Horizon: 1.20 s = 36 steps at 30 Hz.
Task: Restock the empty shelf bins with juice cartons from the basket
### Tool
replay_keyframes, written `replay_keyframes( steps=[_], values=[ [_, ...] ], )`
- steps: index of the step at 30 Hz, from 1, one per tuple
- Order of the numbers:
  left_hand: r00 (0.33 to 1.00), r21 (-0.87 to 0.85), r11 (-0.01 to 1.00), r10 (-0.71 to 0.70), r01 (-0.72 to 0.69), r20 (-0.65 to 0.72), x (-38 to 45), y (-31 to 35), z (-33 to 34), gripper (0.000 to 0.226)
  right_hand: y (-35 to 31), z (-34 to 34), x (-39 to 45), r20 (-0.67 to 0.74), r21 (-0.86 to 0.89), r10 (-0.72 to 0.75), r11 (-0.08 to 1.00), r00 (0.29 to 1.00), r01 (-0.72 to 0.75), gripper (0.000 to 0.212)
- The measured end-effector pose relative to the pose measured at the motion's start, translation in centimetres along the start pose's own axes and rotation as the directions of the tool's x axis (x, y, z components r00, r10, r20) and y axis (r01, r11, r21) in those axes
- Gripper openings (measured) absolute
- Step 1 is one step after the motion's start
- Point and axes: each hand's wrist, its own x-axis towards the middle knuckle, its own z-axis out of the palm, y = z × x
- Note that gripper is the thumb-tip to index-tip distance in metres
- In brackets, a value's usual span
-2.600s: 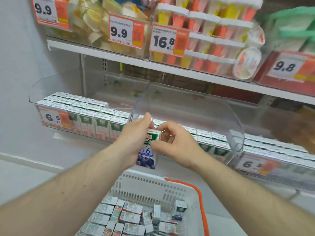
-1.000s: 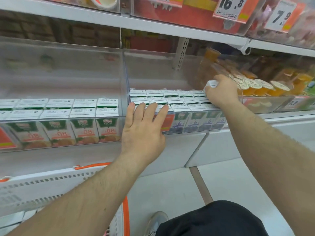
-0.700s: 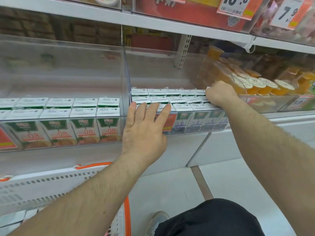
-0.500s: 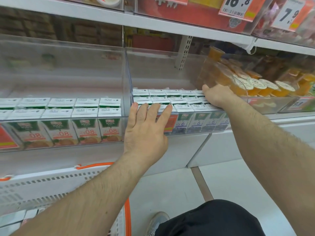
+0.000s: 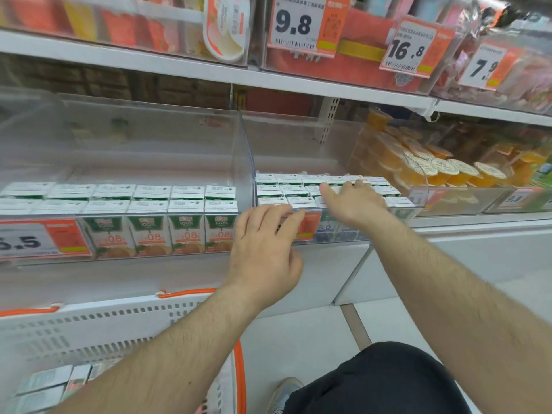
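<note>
Two clear shelf bins hold rows of small juice cartons. The left bin [image 5: 242,150] has green-and-orange cartons [image 5: 185,231]. The right bin [image 5: 298,138] has blueberry cartons [image 5: 286,186]. My left hand [image 5: 265,252] lies flat with straight fingers against the front wall of the right bin, covering its price tag. My right hand [image 5: 355,201] rests open, palm down, on the carton tops in that bin and holds nothing. The white basket [image 5: 98,327] with orange handles sits at the lower left, with a few cartons [image 5: 50,383] showing inside.
A bin of orange jelly cups [image 5: 433,168] stands right of the juice bins. The upper shelf [image 5: 268,79] carries snack bins with price tags. My knee [image 5: 379,380] and shoe [image 5: 283,392] show over the pale floor at the bottom.
My right hand set a carton at the right end of the blueberry bin, let go, and slid left across the carton tops, now spread flat. My left hand stayed on the bin front.
</note>
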Motion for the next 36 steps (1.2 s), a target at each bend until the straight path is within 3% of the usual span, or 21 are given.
replay_keyframes(
  steps=[3,4,6,7,9,12,15,21,25,29,32,36],
  values=[
    [0.997,-0.025,0.998,-0.065,0.064,-0.052,-2.7,-1.1,-1.1,0.061,-2.2,2.4,-4.0,-0.295,0.154,-0.136,0.970,0.946,0.188,0.068],
    [0.994,-0.029,0.995,-0.096,0.095,-0.054,-3.5,-1.6,-1.5,0.060,-2.8,3.1,-5.4,-0.452,0.201,-0.194,0.929,0.871,0.311,0.059],
    [0.987,-0.044,0.986,-0.160,0.160,-0.014,-4.9,-2.7,-2.4,0.055,-4.4,3.9,-8.0,-0.684,0.126,-0.359,0.799,0.635,0.588,0.038],
    [0.981,-0.052,0.979,-0.195,0.196,0.017,-5.7,-3.5,-2.9,0.052,-5.2,4.3,-9.2,-0.705,0.045,-0.473,0.714,0.529,0.698,0.031],
    [0.958,-0.090,0.957,-0.265,0.275,0.107,-7.3,-5.1,-4.1,0.047,-7.1,5.6,-11.7,-0.610,-0.058,-0.685,0.540,0.399,0.839,0.024],
    [0.911,-0.206,0.894,-0.360,0.399,0.200,-10.0,-7.6,-6.0,0.026,-10.2,8.9,-14.6,-0.430,-0.051,-0.840,0.388,0.331,0.920,0.022],
    [0.826,-0.165,0.824,-0.486,0.542,0.285,-13.0,-10.4,-7.1,0.027,-13.5,12.5,-16.4,-0.254,0.049,-0.890,0.379,0.379,0.924,0.020],
    [0.630,-0.032,0.676,-0.667,0.736,0.399,-19.3,-15.2,-6.2,0.028,-17.5,18.7,-16.4,0.222,0.121,-0.810,0.575,0.543,0.809,0.014],
    [0.513,0.027,0.597,-0.711,0.802,0.481,-22.5,-17.7,-4.3,0.028,-17.6,23.0,-16.2,0.310,0.273,-0.657,0.754,0.687,0.597,0.014],
    [0.374,0.156,0.556,-0.715,0.817,0.591,-25.2,-20.1,-1.6,0.028,-17.1,26.9,-16.3,0.453,0.284,-0.564,0.825,0.690,0.488,0.014],
    [0.342,0.299,0.637,-0.684,0.711,0.644,-26.8,-21.9,0.7,0.033,-16.9,29.5,-16.2,0.456,0.245,-0.541,0.840,0.707,0.485,0.027],
    [0.366,0.384,0.765,-0.603,0.516,0.709,-27.7,-23.8,4.6,0.055,-16.7,32.0,-15.4,0.196,0.158,-0.515,0.856,0.834,0.492,0.031]
  ],
)
